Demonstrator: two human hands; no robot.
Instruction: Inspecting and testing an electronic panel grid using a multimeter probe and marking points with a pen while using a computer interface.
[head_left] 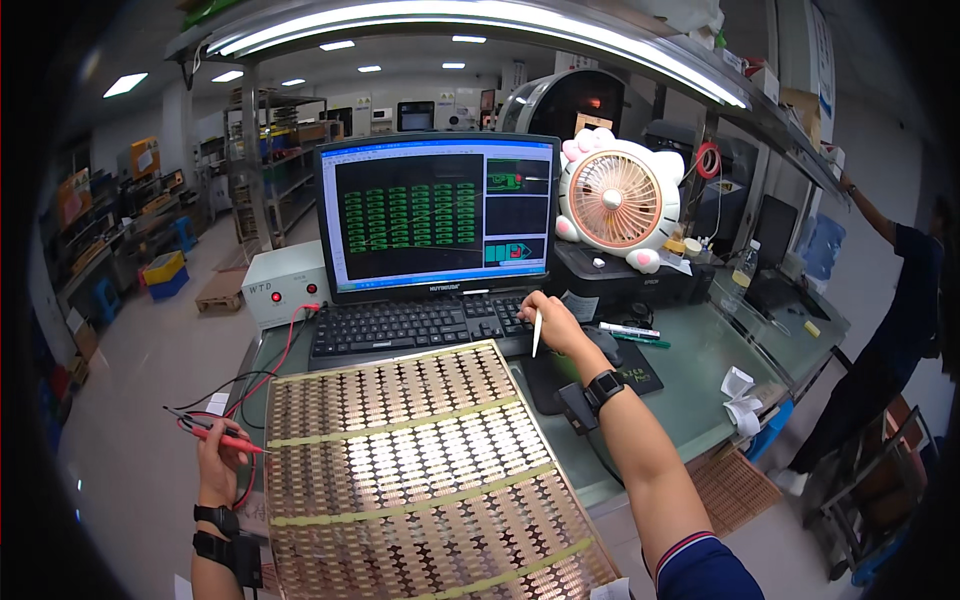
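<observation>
A large copper-coloured circuit board panel [400, 424] with yellowish strips lies tilted across the near edge of the desk. At its left edge my left hand [220, 468] is closed around a red test probe [228, 438], whose tip points at the panel's edge. A dark probe also appears to stick out of that hand. My right hand [558, 325] is over the right end of the black keyboard [400, 328], its fingers curled around a slim white stick [537, 335] that points down. Whether a fingertip presses a key cannot be made out.
Behind the keyboard stands a monitor [440, 215] showing green shapes. A white box [283, 285] with red sockets is at its left, a cat-shaped fan [618, 200] at its right. Markers [630, 331] and crumpled paper [740, 400] lie right. Another person [895, 310] stands far right.
</observation>
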